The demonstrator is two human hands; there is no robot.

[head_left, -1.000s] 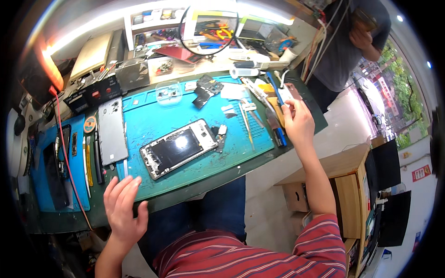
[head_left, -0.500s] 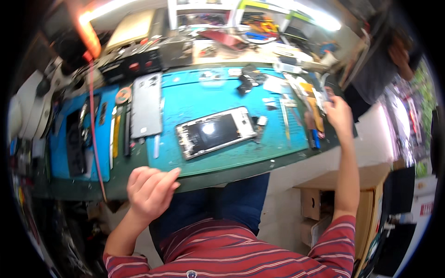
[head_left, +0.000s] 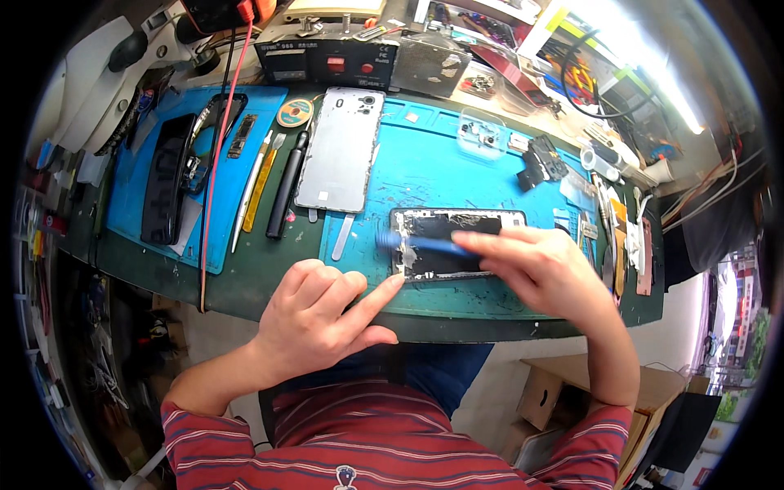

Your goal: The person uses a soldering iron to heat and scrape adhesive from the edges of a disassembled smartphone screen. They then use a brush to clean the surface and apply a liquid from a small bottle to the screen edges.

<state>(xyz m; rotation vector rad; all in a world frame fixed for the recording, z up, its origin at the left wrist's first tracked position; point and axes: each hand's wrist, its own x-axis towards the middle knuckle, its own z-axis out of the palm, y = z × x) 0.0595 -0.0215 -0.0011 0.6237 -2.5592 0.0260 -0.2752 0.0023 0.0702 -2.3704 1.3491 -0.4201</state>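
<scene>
An opened phone (head_left: 441, 269) lies flat on the blue work mat (head_left: 359, 290), its dark inside facing up. Held in my right hand (head_left: 539, 265) is a slim blue brush (head_left: 429, 243), its head blurred over the phone's left end. My left hand (head_left: 322, 310) holds nothing; the forefinger reaches out to the phone's near left corner, with the thumb apart and the other fingers curled. Whether the fingertip presses on the frame is hard to tell. Part of the phone is hidden behind my right hand.
A grey phone back cover (head_left: 341, 151) lies beyond my left hand, beside a black pen-shaped tool (head_left: 287, 188). Left of these, a second blue mat (head_left: 216, 249) carries dark phone parts. A clear box (head_left: 480, 135) and black parts (head_left: 541, 162) sit behind the phone. A red cable (head_left: 220, 163) hangs down.
My right hand has come from the tools at the right edge to above the phone, now with the blue brush. My left hand has moved up to the phone's corner. The view has shifted left.
</scene>
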